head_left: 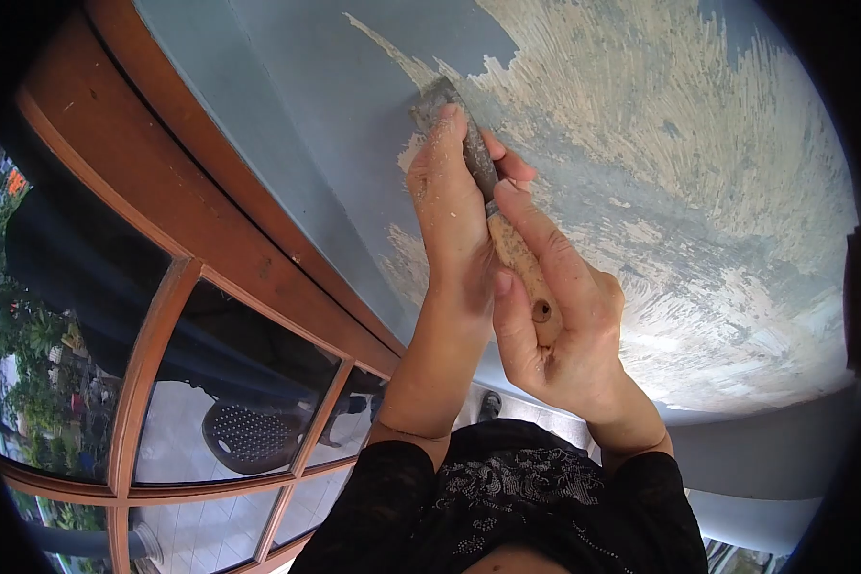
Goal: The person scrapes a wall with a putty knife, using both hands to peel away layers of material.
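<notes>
A scraper [518, 251] with a worn wooden handle and a grey metal blade is held in both hands against the wall [301, 115]. My left hand [447, 191] grips the blade, its thumb lying along the metal near the edge and fingertips showing on the far side. Lower down, my right hand [569, 306] is closed around the wooden handle, which has a hole near its end. The blade's tip meets the wall where blue-grey paint borders a roughly scraped, pale patch [679, 172]. Dust and flecks cling to my left hand.
Left of the wall runs a brown wooden frame [191, 182] with glass panes. A dark perforated chair back [251, 437] and greenery [43, 354] show in the glass. A shoe [490, 406] is on the floor below. A grey surface [765, 450] lies at lower right.
</notes>
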Demonstrator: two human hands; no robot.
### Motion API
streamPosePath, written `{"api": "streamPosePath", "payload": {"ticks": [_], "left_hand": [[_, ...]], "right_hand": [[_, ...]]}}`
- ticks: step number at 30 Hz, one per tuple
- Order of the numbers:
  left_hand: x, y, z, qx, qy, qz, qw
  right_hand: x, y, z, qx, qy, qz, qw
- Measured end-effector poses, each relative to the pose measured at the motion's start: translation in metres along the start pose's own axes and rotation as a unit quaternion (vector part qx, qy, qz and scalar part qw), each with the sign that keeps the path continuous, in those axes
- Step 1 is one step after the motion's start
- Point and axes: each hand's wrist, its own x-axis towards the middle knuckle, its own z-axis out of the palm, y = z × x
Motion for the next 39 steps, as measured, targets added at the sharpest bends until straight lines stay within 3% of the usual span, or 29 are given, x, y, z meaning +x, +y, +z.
{"api": "streamPosePath", "payload": {"ticks": [8, 17, 20, 26, 29, 32, 33, 35, 38, 39], "left_hand": [[0.032, 0.015, -0.016, 0.033, -0.006, 0.067, 0.997], [0.007, 0.002, -0.009, -0.016, -0.061, 0.036, 0.997], [0.004, 0.003, -0.005, -0.026, -0.062, 0.012, 0.998], [0.015, 0.001, -0.006, -0.018, -0.064, 0.035, 0.997], [0.026, 0.01, -0.005, -0.037, -0.009, 0.061, 0.997], [0.03, 0.017, -0.011, -0.014, -0.02, 0.082, 0.996], [0.029, 0.017, -0.013, -0.005, -0.026, 0.063, 0.998], [0.025, 0.016, -0.019, 0.014, -0.038, 0.025, 0.999], [0.02, 0.002, -0.028, 0.038, -0.104, 0.039, 0.993], [0.019, -0.003, -0.028, 0.041, -0.103, 0.038, 0.993]], "right_hand": [[0.02, 0.011, 0.03, -0.011, 0.022, -0.04, 0.999], [-0.002, 0.0, 0.008, -0.006, 0.025, 0.001, 1.0], [-0.002, 0.003, 0.005, -0.033, 0.049, -0.05, 0.997], [0.004, 0.0, 0.007, -0.019, 0.011, 0.008, 1.0], [0.016, 0.002, 0.018, -0.019, 0.016, -0.002, 1.0], [0.022, 0.01, 0.026, 0.004, 0.027, -0.067, 0.997], [0.02, 0.007, 0.026, 0.105, 0.016, -0.012, 0.994], [0.01, 0.001, 0.026, 0.303, -0.006, 0.099, 0.948], [0.001, 0.011, 0.026, 0.555, -0.02, 0.288, 0.781], [0.001, 0.015, 0.025, 0.568, -0.032, 0.318, 0.758]]}}
